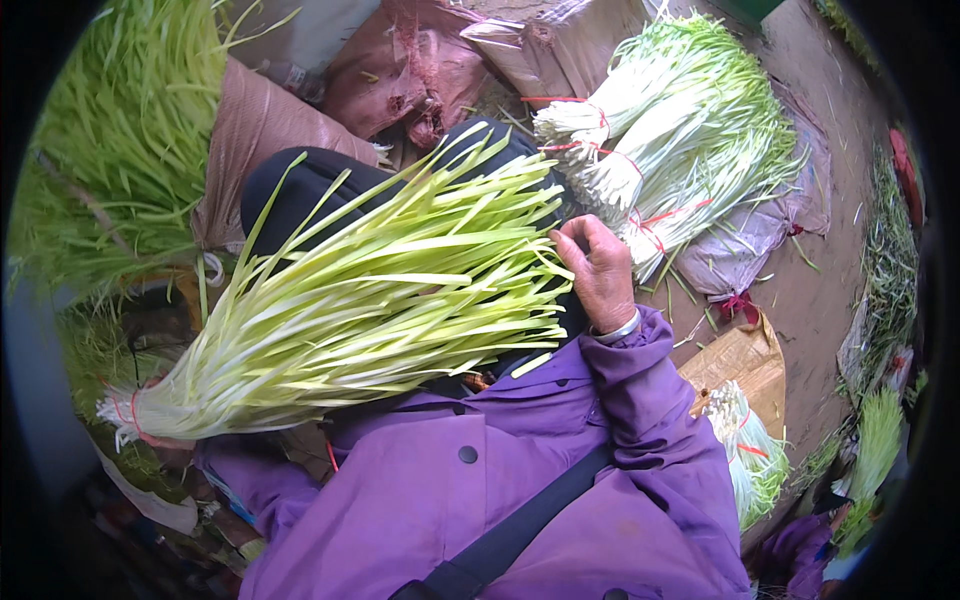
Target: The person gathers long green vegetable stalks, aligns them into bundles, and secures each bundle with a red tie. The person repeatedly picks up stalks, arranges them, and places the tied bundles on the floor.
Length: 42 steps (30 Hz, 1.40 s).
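A bundle of yellow-green garlic chives (390,277) lies across my lap, its leaf tips spread to the right. A red tie (135,411) circles its white stem ends at the lower left. My left hand (166,442) holds the bundle from beneath near that tie and is mostly hidden by the stems. At the leaf tips, my right hand (598,271) has thumb and forefinger pinched together on the end of a leaf. Beyond it lie several bundles of chives (675,142) with white stems and red ties.
A woven sack (262,142) of loose green leaves (135,120) stands at the upper left. Pink sacks (412,67) lie ahead of my knees. Another tied bundle (750,450) rests by my right elbow near brown wrapping (739,352). Another person's purple sleeve (795,555) shows at lower right.
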Motion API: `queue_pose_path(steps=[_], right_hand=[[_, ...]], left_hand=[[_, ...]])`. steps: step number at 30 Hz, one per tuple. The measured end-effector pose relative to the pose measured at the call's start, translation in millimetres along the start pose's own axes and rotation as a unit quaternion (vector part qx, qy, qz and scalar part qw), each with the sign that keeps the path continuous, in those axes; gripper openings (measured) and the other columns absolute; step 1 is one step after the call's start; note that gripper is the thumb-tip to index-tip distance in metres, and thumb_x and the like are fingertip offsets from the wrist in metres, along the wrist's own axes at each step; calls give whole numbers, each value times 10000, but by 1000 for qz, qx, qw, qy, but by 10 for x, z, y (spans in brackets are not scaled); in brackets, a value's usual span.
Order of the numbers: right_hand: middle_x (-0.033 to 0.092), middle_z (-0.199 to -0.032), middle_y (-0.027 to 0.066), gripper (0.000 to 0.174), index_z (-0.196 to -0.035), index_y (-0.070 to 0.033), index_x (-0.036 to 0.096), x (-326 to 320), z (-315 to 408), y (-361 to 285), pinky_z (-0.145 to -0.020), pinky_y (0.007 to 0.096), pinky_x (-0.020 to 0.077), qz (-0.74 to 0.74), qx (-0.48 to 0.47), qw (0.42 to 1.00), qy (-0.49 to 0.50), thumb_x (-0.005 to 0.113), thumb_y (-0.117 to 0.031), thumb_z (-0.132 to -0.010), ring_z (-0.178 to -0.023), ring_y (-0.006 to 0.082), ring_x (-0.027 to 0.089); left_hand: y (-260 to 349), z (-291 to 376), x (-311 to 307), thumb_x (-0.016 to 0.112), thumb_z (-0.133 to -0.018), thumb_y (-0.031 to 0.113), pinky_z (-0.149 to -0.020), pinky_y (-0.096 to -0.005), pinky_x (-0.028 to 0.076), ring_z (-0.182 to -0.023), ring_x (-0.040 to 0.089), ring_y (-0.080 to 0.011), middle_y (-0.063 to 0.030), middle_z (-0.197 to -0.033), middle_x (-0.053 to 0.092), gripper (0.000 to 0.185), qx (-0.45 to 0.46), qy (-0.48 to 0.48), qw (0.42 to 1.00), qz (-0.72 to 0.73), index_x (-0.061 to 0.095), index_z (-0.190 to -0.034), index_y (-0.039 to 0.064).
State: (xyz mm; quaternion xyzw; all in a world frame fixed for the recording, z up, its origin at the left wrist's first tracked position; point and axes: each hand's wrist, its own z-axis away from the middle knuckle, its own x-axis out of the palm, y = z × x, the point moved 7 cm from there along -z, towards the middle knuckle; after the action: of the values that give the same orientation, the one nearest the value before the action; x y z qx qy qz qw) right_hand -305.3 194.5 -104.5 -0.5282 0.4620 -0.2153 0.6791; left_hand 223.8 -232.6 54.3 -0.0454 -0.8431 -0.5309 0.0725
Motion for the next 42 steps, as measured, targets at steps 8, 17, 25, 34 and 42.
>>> queue_pose_path(steps=[8, 17, 25, 34, 42], right_hand=[[536, -706, 45, 86, -855, -15, 535, 64, 2, 64, -595, 272, 417, 7, -39, 999, -12, 593, -65, -892, -637, 119, 478], [490, -672, 1, 228, -762, -15, 505, -157, 18, 1096, -560, 248, 374, -94, 163, 981, 45, 582, -160, -920, -609, 80, 415], [552, -751, 69, 261, -927, 25, 614, -512, 113, 1239, -664, 290, 415, 159, 94, 982, -37, 520, -217, -952, -689, 144, 489], [615, -1001, 139, 294, -1159, -1, 547, -558, 156, -529, -786, 323, 493, 22, -145, 989, 36, 552, -51, -868, -878, 218, 619], [575, -1150, 149, 696, -1252, -33, 490, -59, 446, -2940, -949, 457, 406, -139, -546, 826, 9, 778, -222, -647, -1071, 355, 533]], left_hand=[[-147, -85, 7, 570, -754, 610, -865, -430, 458, -1036, 489, -301, -149, -1198, 451, 762, -75, -186, 974, 101, 450, -1270, 62], [-94, 63, 466, 626, -697, 652, -1029, -472, 318, -1188, 374, -300, -164, -1274, 401, 976, -136, -371, 831, 393, 319, -1336, -20], [393, -21, 822, 804, -598, 509, -982, -423, 375, -1082, 425, -261, -112, -1167, 403, 950, -41, -360, 816, 451, 350, -1275, 21], [296, -95, 1145, 764, -635, 499, -988, -437, 379, -1096, 441, -275, -131, -1185, 424, 901, -19, -204, 901, 383, 367, -1278, 9], [199, 152, 2827, 730, -667, 491, -994, -450, 382, -1107, 456, -287, -149, -1201, 442, 860, -37, -164, 949, 267, 382, -1281, -2]])
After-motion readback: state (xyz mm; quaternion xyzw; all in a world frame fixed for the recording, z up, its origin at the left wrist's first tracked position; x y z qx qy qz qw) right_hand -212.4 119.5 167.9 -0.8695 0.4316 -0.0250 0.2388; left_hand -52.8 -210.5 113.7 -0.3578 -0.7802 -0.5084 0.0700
